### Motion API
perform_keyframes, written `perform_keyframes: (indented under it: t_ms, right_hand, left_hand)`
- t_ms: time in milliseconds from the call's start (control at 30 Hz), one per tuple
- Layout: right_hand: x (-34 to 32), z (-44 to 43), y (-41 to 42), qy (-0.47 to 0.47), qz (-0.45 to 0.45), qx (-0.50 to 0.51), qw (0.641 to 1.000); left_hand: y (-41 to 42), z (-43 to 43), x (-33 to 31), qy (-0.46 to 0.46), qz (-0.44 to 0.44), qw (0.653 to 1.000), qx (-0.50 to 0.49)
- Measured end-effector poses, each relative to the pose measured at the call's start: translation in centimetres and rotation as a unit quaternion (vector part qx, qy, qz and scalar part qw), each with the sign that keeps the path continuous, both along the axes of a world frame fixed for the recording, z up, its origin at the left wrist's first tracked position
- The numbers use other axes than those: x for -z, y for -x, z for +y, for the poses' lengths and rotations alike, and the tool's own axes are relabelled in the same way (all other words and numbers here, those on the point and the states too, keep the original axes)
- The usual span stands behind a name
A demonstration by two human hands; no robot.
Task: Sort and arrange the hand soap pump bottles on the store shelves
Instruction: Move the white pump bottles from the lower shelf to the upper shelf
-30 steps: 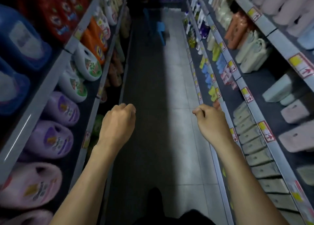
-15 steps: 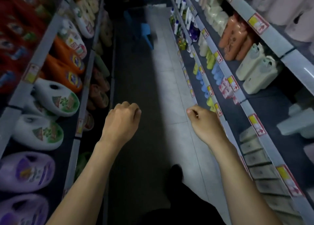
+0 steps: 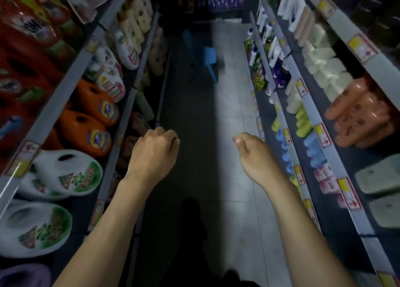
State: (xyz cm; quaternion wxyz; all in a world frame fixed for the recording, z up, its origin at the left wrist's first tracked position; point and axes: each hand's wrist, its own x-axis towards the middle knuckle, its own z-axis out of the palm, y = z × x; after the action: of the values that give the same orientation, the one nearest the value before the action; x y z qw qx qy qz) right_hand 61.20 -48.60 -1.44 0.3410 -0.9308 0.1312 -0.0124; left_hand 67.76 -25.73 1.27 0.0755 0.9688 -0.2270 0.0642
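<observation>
My left hand (image 3: 153,156) and right hand (image 3: 255,159) are curled into fists and hold nothing, since there is nothing close enough to pick up yet. I think the soap bottles (image 3: 253,56) stand on the shelf (image 3: 281,115) right of the blue chair (image 3: 208,61), far ahead of my hands.

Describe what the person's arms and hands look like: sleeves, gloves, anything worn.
Both forearms are bare to the frame's lower edge; no sleeve shows. The left hand and right hand wear no gloves, and no ring, watch or wristband is visible. The dim, blurred picture hides finer marks.
</observation>
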Motion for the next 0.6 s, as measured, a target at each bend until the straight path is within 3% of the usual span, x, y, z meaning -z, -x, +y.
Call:
perform_keyframes:
  t_ms: [200,400,600]
  right_hand:
    - [-0.5,0.8,-16.0,0.055,0.016,-0.038,0.998]
    - [-4.3,-0.5,-28.6,0.072,-0.064,-0.005,0.995]
    - [-1.3,-6.3,-37.7,0.063,-0.005,0.052,0.997]
  left_hand:
    - [-14.8,-0.1,0.0,0.022,-0.023,0.999,-0.016]
    - [-29.2,-2.2,-1.2,0.010,-0.037,0.999,-0.005]
    - [-40.1,-7.6,0.4,-0.012,-0.016,0.998,0.051]
